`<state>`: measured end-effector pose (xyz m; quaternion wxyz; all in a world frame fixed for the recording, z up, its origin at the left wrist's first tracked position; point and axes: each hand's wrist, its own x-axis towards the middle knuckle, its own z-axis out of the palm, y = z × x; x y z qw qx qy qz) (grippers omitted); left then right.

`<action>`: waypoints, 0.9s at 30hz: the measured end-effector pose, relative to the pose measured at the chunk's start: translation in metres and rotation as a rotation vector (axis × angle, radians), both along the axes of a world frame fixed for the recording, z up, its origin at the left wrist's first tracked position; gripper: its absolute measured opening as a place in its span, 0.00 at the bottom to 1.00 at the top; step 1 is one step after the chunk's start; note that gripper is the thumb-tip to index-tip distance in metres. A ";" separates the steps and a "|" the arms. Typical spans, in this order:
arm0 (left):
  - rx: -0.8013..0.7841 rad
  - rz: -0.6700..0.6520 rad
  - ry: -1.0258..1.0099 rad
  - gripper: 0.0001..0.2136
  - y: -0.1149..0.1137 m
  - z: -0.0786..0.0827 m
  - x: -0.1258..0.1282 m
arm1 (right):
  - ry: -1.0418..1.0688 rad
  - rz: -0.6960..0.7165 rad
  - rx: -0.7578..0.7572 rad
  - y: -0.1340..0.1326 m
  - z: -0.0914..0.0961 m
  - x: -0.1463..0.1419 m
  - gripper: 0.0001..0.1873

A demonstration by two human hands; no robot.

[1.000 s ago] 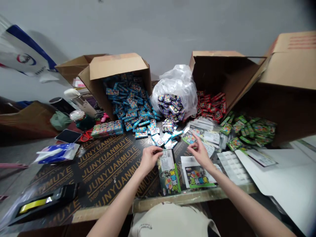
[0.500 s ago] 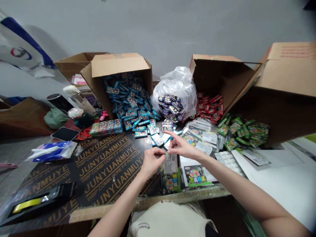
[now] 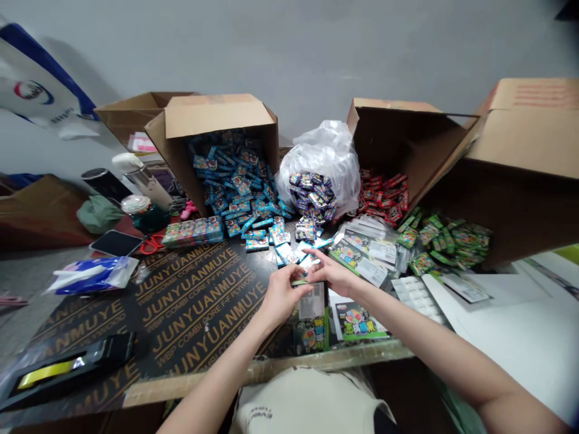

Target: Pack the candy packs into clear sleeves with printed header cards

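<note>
A printed plastic packet (image 3: 312,325) with a black and green design lies flat near the table's front edge. At its far, top edge my left hand (image 3: 283,295) pinches with thumb and forefinger. My right hand (image 3: 335,274) is closed on the same edge from the other side, one finger stretched out beyond it. The fingers cover much of that edge. Just past them lie loose small blue boxes (image 3: 284,253) and a few purple boxes (image 3: 306,229). To the right is another printed packet (image 3: 357,319) on white sheets.
Cartons of blue boxes (image 3: 244,181), red boxes (image 3: 384,196) and green boxes (image 3: 461,238) line the back. Between them sits a clear bag (image 3: 323,150) of purple boxes. A packet stack (image 3: 366,247), red scissors (image 3: 151,244), a phone (image 3: 116,242) and a tape dispenser (image 3: 67,367) lie around.
My right hand has come slightly lower and its fingers have curled in. My left hand has shifted slightly at the packet's top edge. The packet stays in place on the table.
</note>
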<state>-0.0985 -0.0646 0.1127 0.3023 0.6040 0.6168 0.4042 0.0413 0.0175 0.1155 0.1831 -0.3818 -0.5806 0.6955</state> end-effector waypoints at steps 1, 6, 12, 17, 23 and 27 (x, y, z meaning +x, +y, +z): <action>-0.036 -0.062 0.009 0.08 0.002 0.002 -0.005 | 0.007 -0.030 -0.071 0.002 -0.004 0.000 0.38; -0.090 0.164 -0.236 0.12 0.010 0.009 -0.050 | 0.045 -0.462 0.231 -0.001 -0.015 0.009 0.34; -0.221 0.296 -0.822 0.15 -0.018 -0.006 -0.069 | 0.227 -0.530 -0.010 -0.012 -0.032 0.015 0.45; -0.313 0.196 -0.587 0.21 -0.037 -0.027 -0.056 | 0.236 -0.365 0.174 0.002 -0.014 0.022 0.48; 0.068 0.045 -0.206 0.14 -0.015 -0.007 -0.037 | -0.016 0.016 0.476 -0.017 -0.006 0.004 0.43; 0.089 0.049 -0.083 0.04 -0.010 -0.003 -0.031 | -0.010 -0.092 0.758 -0.038 -0.022 0.000 0.33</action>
